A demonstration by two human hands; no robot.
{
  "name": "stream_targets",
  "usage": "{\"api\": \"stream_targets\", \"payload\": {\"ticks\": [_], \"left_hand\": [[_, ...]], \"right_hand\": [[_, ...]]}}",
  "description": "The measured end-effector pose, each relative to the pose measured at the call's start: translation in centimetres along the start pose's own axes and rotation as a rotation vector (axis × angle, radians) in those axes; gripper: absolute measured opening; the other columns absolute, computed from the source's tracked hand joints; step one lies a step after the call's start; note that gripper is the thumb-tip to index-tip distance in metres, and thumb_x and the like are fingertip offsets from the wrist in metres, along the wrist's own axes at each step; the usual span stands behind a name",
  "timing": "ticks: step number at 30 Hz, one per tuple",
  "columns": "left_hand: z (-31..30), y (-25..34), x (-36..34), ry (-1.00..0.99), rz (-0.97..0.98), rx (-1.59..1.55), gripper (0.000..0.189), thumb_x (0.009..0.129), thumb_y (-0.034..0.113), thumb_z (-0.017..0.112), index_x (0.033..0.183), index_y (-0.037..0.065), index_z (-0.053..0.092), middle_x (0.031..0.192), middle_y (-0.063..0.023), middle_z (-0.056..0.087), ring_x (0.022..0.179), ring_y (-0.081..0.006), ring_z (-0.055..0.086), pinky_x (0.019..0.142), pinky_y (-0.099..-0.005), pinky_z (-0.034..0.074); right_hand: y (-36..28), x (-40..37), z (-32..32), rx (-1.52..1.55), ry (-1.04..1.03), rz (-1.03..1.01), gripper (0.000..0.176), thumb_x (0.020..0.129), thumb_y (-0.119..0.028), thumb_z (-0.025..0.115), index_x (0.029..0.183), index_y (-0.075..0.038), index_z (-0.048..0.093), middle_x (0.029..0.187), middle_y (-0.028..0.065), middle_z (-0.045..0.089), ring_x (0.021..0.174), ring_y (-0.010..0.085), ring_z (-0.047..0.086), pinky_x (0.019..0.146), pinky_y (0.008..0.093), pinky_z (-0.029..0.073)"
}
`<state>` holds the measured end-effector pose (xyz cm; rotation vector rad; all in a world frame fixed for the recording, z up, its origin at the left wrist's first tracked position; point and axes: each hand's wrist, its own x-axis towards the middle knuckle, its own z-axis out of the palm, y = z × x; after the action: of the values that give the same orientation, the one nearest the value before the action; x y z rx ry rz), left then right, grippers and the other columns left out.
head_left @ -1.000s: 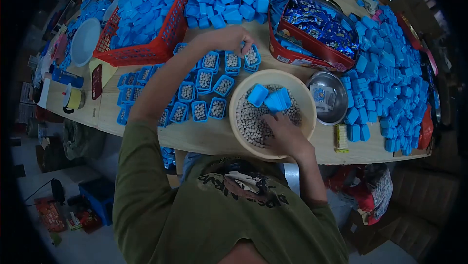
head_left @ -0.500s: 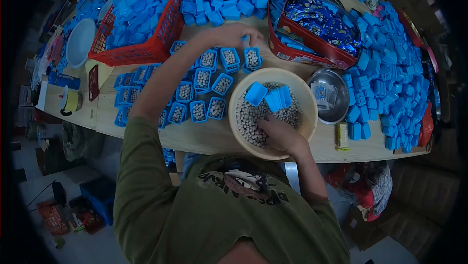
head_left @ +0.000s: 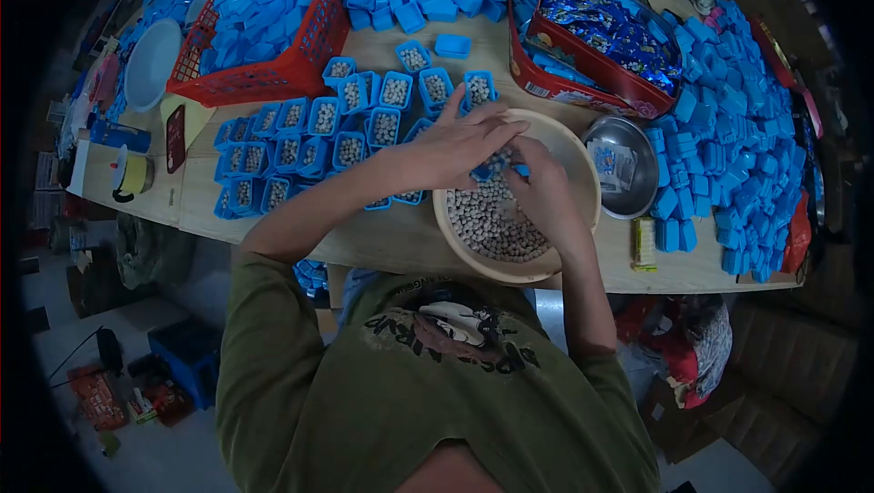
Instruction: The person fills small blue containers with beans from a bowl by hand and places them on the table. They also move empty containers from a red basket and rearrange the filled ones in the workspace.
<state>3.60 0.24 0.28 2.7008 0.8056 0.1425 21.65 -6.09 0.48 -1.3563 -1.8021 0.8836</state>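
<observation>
Both my hands meet over the cream plastic bowl [head_left: 592,193], which holds many small pale round balls [head_left: 492,224]. Between them is a small blue plastic cup [head_left: 492,168] with balls in it, partly covered by fingers. My left hand [head_left: 455,149] reaches in from the left, its fingers bent over the cup and its thumb raised apart. My right hand [head_left: 543,185] closes on the cup's right side with thumb and fingers; another bit of blue shows there. Left of the bowl stand several blue cups filled with balls [head_left: 384,127]. One blue cup [head_left: 452,46] lies beyond them, no balls visible.
A red basket [head_left: 264,79] heaped with blue cups stands at the back left. A red tin [head_left: 592,97] with blue wrapped packets is behind the bowl. To the right are a metal bowl [head_left: 642,193], a yellow packet [head_left: 645,243] and a heap of blue boxes [head_left: 728,147].
My left hand has come back from the cup rows to the bowl. My right hand has lifted out of the balls. The empty cups seen in the bowl are now mostly hidden or gone.
</observation>
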Motion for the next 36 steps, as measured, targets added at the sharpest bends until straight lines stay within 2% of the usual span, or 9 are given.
{"api": "stream_targets", "payload": {"ticks": [5, 7, 13, 17, 19, 24, 29, 31, 36], "left_hand": [[0.2, 0.3, 0.5, -0.084, 0.016, 0.162, 0.104, 0.058, 0.017, 0.086, 0.145, 0.014, 0.027, 0.138, -0.0081, 0.045, 0.142, -0.0288, 0.020, 0.112, -0.0663, 0.001], [0.5, 0.1, 0.7, -0.083, 0.032, 0.199, 0.102, 0.059, 0.016, 0.085, 0.144, 0.014, 0.030, 0.136, -0.0072, 0.048, 0.141, -0.0290, 0.021, 0.111, -0.0675, 0.001], [0.3, -0.4, 1.2, -0.163, -0.069, 0.118, 0.089, 0.059, 0.023, 0.086, 0.136, 0.015, 0.042, 0.129, -0.0037, 0.054, 0.135, -0.0291, 0.032, 0.110, -0.0677, -0.003], [0.9, -1.0, -0.3, 0.067, -0.096, -0.155, 0.085, 0.060, 0.028, 0.085, 0.134, 0.016, 0.046, 0.126, -0.0025, 0.056, 0.133, -0.0278, 0.035, 0.112, -0.0633, -0.003], [0.4, -0.7, -1.3, 0.157, -0.101, -0.232, 0.082, 0.061, 0.029, 0.085, 0.133, 0.016, 0.048, 0.125, -0.0023, 0.057, 0.134, -0.0269, 0.035, 0.112, -0.0616, -0.003], [-1.2, -3.0, -3.4, 0.462, -0.398, -0.232, 0.082, 0.064, 0.030, 0.083, 0.135, 0.016, 0.045, 0.122, -0.0038, 0.058, 0.123, -0.0255, 0.044, 0.110, -0.0519, 0.014], [-2.2, -5.7, -2.9, 0.502, -0.538, 0.036, 0.077, 0.065, 0.030, 0.082, 0.132, 0.013, 0.048, 0.119, -0.0067, 0.059, 0.116, -0.0271, 0.048, 0.106, -0.0469, 0.024], [-2.1, -6.7, -2.3, 0.430, -0.554, -0.010, 0.078, 0.065, 0.033, 0.081, 0.132, 0.012, 0.046, 0.123, -0.0115, 0.055, 0.122, -0.0323, 0.044, 0.107, -0.0614, 0.016], [-1.4, -6.9, -1.4, 0.299, -0.639, 0.057, 0.080, 0.067, 0.037, 0.081, 0.134, 0.011, 0.045, 0.128, -0.0129, 0.052, 0.125, -0.0331, 0.042, 0.107, -0.0595, 0.020]], "right_hand": [[-0.1, -3.7, -2.0, -0.187, -0.043, 0.061, 0.038, 0.078, -0.002, 0.061, 0.115, -0.002, 0.054, 0.107, 0.0221, 0.055, 0.103, 0.0411, 0.055, 0.088, 0.0456, 0.044], [-0.3, -5.0, -2.3, -0.186, -0.412, 0.118, 0.037, 0.078, -0.002, 0.061, 0.114, -0.003, 0.055, 0.110, 0.0219, 0.054, 0.104, 0.0415, 0.053, 0.088, 0.0459, 0.044], [1.1, -4.9, 1.0, -0.359, -0.571, 0.029, 0.027, 0.083, -0.007, 0.054, 0.109, -0.003, 0.057, 0.109, 0.0226, 0.056, 0.103, 0.0413, 0.055, 0.089, 0.0437, 0.045], [2.9, -5.5, 0.7, -0.258, -0.484, -0.018, 0.028, 0.076, -0.003, 0.065, 0.103, -0.003, 0.057, 0.098, 0.0191, 0.056, 0.094, 0.0395, 0.057, 0.080, 0.0428, 0.047], [1.8, -5.5, -0.3, -0.194, -0.474, 0.071, 0.016, 0.082, -0.006, 0.053, 0.097, -0.001, 0.057, 0.097, 0.0207, 0.056, 0.095, 0.0391, 0.057, 0.083, 0.0439, 0.046], [2.6, -5.5, -0.6, -0.198, -0.486, 0.051, 0.011, 0.080, -0.003, 0.057, 0.090, -0.002, 0.054, 0.094, 0.0187, 0.055, 0.093, 0.0382, 0.056, 0.079, 0.0445, 0.045], [2.6, -5.3, -0.5, -0.193, -0.491, 0.069, 0.013, 0.079, -0.003, 0.060, 0.090, -0.003, 0.053, 0.093, 0.0178, 0.053, 0.093, 0.0380, 0.055, 0.078, 0.0454, 0.045], [2.6, -5.3, -0.4, -0.218, -0.500, 0.112, 0.013, 0.080, -0.004, 0.060, 0.091, -0.003, 0.053, 0.094, 0.0178, 0.053, 0.093, 0.0381, 0.055, 0.078, 0.0457, 0.044], [2.0, -5.5, -1.0, -0.256, -0.494, 0.119, 0.022, 0.077, -0.006, 0.065, 0.096, -0.005, 0.054, 0.098, 0.0160, 0.052, 0.096, 0.0356, 0.055, 0.080, 0.0427, 0.046]]}}
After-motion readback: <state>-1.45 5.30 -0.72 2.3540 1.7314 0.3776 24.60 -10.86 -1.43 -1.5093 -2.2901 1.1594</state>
